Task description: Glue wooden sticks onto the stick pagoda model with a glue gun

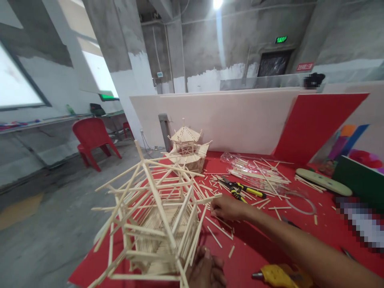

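Observation:
A large open frame of thin wooden sticks (156, 216) stands tilted on the red table (264, 248) in front of me. My left hand (207, 272) is under its near lower corner, fingers curled against the sticks. My right hand (225, 207) reaches across from the right and pinches the end of a stick that juts from the frame's right side. Loose sticks (219, 232) lie scattered below that hand.
A smaller finished stick pavilion (187, 148) stands behind the frame. Yellow-handled cutters (243, 189), a clear bag of sticks (255, 170), a yellow glue gun (279, 276) and a green board (324, 182) lie on the table. A red chair (93, 140) stands on the floor to the left.

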Demonstrator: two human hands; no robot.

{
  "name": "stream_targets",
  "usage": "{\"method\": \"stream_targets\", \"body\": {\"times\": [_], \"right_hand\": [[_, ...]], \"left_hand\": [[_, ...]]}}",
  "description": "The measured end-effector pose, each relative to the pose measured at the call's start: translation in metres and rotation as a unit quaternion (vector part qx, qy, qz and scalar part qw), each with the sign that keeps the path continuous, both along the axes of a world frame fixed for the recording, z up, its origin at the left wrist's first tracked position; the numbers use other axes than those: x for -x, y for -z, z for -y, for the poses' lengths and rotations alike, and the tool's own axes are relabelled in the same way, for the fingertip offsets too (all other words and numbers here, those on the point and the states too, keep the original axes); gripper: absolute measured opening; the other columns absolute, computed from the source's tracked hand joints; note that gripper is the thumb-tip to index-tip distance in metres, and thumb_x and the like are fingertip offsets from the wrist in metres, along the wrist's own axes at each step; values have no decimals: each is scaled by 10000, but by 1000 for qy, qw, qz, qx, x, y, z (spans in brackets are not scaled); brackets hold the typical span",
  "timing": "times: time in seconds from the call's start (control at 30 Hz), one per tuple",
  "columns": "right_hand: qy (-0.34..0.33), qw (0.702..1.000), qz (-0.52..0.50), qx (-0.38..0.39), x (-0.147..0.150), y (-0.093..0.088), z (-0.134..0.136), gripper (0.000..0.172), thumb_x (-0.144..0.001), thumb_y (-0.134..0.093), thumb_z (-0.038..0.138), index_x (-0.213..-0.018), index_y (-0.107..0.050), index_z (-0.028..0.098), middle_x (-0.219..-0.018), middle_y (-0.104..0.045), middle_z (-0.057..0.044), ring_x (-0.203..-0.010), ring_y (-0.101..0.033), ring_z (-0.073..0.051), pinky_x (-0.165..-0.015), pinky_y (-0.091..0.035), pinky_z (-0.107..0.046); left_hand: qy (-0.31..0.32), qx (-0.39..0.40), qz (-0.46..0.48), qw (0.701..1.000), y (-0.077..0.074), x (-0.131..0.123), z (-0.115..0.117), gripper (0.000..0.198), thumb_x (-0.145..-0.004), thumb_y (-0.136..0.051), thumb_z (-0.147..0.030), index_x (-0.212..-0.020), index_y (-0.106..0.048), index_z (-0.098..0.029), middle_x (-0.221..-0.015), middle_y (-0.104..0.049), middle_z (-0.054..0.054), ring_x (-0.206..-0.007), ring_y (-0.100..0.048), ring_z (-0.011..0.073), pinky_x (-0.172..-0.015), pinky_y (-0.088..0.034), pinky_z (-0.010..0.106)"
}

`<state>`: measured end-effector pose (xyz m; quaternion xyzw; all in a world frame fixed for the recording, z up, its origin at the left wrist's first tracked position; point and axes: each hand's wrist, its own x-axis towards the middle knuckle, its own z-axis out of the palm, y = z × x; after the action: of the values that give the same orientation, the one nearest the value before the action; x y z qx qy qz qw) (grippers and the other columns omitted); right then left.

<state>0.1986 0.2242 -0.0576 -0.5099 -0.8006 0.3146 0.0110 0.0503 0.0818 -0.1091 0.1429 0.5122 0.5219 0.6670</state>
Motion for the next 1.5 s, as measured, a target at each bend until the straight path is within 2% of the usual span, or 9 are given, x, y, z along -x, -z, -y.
{"method": "stream_targets", "body": {"times": [0.17, 0.27, 0.43, 0.57, 0.73, 0.97, 1.13, 1.3, 1.5], "right_hand": [[11, 998, 32, -58, 5, 4, 7, 138, -805, -579, 268, -841, -670, 172, -853, -694, -49, -771, -594, -139, -621, -367, -210], [13, 996, 55, -75, 9, 4, 11, 141, -826, -580, 264, -873, -661, 158, -882, -688, -57, -808, -605, -149, -684, -408, -238], [3, 993, 91, -74, 12, 0, 19, 269, -891, -548, 358, -1048, -599, 146, -1035, -627, -54, -906, -604, -167, -811, -494, -374], [3, 991, 113, -77, 13, -3, 24, 320, -899, -543, 348, -1156, -555, 158, -1151, -583, -73, -980, -591, -189, -834, -505, -404], [-3, 989, 135, -68, 18, -5, 23, 330, -899, -543, 345, -1174, -546, 164, -1173, -572, -77, -994, -587, -193, -839, -504, -408], [-26, 991, 127, -26, 13, -3, 11, 323, -899, -542, 345, -1166, -550, 163, -1162, -578, -75, -981, -591, -189, -830, -508, -400], [-35, 995, 98, -4, 5, 4, 0, 276, -895, -542, 353, -1074, -582, 147, -1014, -624, -48, -853, -608, -153, -750, -510, -339], [-34, 997, 66, -34, 4, 9, -3, 125, -827, -563, 262, -904, -611, 177, -844, -656, -29, -742, -575, -136, -613, -385, -222], [-34, 998, 38, -46, 2, 12, -1, 93, -804, -552, 263, -836, -589, 184, -781, -643, -17, -662, -537, -116, -554, -319, -203]], "left_hand": [[7, -25, -14, 1000, -1, -3, 3, 535, -500, -789, -578, -723, -530, -166, -596, -671, 66, -355, -558, 142, -282, -348, 191], [23, -42, -13, 999, -1, -2, 4, 554, -465, -793, -590, -690, -524, -162, -565, -652, 55, -331, -532, 132, -267, -339, 192], [71, -67, -26, 995, -14, 3, 14, 496, -526, -779, -557, -671, -556, -139, -506, -614, 24, -297, -472, 85, -285, -307, 170], [53, -70, -37, 995, -22, 10, 24, 465, -528, -803, -492, -709, -604, -113, -516, -602, 19, -329, -454, 61, -322, -310, 165], [28, -82, -55, 995, -21, 15, 24, 496, -500, -824, -453, -782, -592, -118, -541, -607, 13, -353, -465, 71, -345, -323, 178], [119, -109, -29, 986, -17, 0, 17, 442, -626, -731, -517, -771, -512, -161, -517, -578, -13, -353, -456, 73, -345, -295, 171], [103, -130, -49, 985, -12, -10, 5, 409, -690, -684, -518, -818, -484, -185, -563, -582, -25, -388, -479, 75, -355, -312, 161], [131, -98, -52, 985, -2, -11, -2, 464, -665, -670, -585, -812, -477, -190, -537, -598, -21, -326, -459, 83, -317, -329, 178], [110, -88, -68, 988, 0, -12, 1, 484, -630, -688, -603, -754, -495, -177, -465, -570, -29, -273, -412, 61, -288, -263, 150]]}}
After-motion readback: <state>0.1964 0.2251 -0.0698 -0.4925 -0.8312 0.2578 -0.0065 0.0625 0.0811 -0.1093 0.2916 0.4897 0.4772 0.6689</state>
